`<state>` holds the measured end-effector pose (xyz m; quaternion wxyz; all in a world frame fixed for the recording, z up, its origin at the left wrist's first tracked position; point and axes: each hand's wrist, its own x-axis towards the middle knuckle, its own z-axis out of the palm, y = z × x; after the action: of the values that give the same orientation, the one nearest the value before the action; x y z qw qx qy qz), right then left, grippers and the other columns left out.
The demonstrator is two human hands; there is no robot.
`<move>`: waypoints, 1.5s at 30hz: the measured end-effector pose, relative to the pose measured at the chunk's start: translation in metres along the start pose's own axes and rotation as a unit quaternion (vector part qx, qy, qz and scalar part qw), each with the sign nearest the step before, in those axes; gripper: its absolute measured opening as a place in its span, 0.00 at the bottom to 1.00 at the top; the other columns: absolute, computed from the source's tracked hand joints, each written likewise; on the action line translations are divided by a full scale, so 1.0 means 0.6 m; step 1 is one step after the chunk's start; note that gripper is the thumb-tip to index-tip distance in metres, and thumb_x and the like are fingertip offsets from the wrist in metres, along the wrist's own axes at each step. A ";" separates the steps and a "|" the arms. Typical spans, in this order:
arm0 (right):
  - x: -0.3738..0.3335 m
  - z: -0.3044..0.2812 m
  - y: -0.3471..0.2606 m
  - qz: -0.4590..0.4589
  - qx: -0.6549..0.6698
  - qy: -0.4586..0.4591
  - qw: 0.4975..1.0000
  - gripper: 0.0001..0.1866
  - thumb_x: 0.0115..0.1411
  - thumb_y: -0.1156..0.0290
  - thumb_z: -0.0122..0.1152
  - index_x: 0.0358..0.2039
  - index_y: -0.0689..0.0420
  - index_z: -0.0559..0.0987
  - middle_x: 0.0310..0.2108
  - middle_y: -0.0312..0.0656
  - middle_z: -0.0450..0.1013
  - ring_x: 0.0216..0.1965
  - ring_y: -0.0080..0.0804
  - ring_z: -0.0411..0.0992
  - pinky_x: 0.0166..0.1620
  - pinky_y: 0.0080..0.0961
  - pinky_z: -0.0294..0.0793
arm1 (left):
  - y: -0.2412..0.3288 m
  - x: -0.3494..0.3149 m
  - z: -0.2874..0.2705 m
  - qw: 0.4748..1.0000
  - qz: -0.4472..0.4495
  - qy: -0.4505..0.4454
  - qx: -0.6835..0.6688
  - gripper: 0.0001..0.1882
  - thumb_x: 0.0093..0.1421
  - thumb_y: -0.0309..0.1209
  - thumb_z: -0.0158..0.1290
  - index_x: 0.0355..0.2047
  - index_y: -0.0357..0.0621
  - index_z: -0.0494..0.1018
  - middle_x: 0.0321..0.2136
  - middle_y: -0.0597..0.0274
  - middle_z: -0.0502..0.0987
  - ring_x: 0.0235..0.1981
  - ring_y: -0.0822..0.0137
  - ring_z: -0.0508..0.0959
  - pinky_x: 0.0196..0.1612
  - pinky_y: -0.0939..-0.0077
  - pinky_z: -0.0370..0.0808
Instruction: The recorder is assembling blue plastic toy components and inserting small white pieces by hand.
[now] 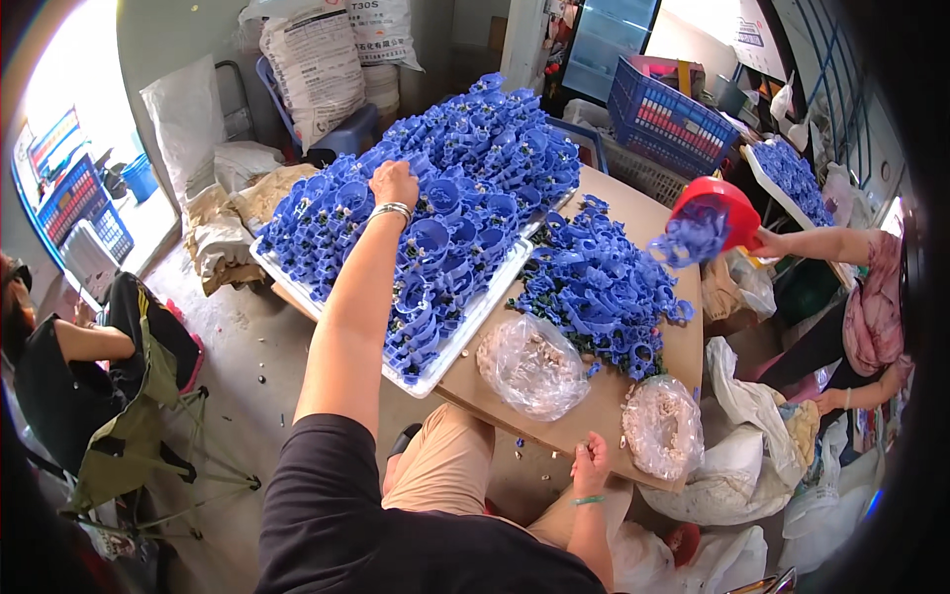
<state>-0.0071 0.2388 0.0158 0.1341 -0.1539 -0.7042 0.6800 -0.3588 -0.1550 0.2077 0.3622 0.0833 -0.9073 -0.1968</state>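
My left arm stretches across a white tray [447, 371] packed with rows of blue plastic cup-like pieces [435, 238]. At the far part of these rows my left hand [394, 185] is closed over the pieces; its fingertips are hidden. My right hand [592, 463] hovers by the near table edge, fingers curled together, and anything in them is too small to make out. Between the hands lie a loose heap of similar blue pieces [604, 287] and two clear plastic bags of small pale parts, the left bag [532, 368] and the right bag [663, 426].
On the right, a co-worker's hand [770, 244] tips a red basin [727, 210] of blue pieces over the heap. A blue crate [668, 119] stands behind the table [554, 436]. Someone sits on a folding chair [129, 436] at left. White sacks [317, 74] stand at the back.
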 end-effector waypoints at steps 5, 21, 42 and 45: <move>-0.004 -0.001 -0.001 0.044 -0.010 0.020 0.999 0.17 0.51 0.76 0.51 0.43 0.60 0.67 0.27 0.34 0.66 0.15 0.14 0.58 0.16 0.11 0.60 | -0.001 0.015 0.029 0.990 0.119 0.075 -0.021 0.10 0.41 0.33 0.54 0.23 0.42 0.72 0.26 0.50 0.72 0.31 0.52 0.73 0.34 0.60 0.70; 0.067 0.008 -0.081 -0.159 -0.227 -0.031 0.960 0.14 0.49 0.76 0.53 0.39 0.61 0.70 0.28 0.42 0.68 0.25 0.31 0.68 0.29 0.21 0.68 | 0.124 -0.610 -0.137 0.622 -0.088 -0.542 -0.558 0.11 0.50 0.24 0.52 0.35 0.34 0.73 0.32 0.59 0.75 0.34 0.70 0.74 0.39 0.78 0.69; 0.271 0.009 -0.194 -0.028 0.394 -0.052 0.917 0.05 0.55 0.72 0.51 0.28 0.59 0.71 0.24 0.43 0.71 0.16 0.22 0.65 0.17 0.18 0.62 | 0.110 -0.693 -0.073 0.312 -0.382 -0.591 -0.638 0.11 0.53 0.26 0.48 0.37 0.37 0.69 0.35 0.50 0.72 0.37 0.57 0.73 0.39 0.62 0.72; 0.232 -0.019 -0.193 -0.023 0.463 -0.101 0.880 0.06 0.56 0.69 0.50 0.28 0.57 0.71 0.26 0.43 0.71 0.19 0.23 0.65 0.22 0.23 0.64 | 0.115 -0.699 -0.071 0.331 -0.374 -0.601 -0.624 0.11 0.53 0.26 0.48 0.38 0.37 0.68 0.35 0.51 0.72 0.36 0.57 0.73 0.38 0.62 0.72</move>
<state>-0.1339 0.3015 0.1289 0.1335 0.0113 -0.3220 0.9372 -0.0262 0.0183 0.0030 -0.4466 0.0228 -0.3637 -0.8172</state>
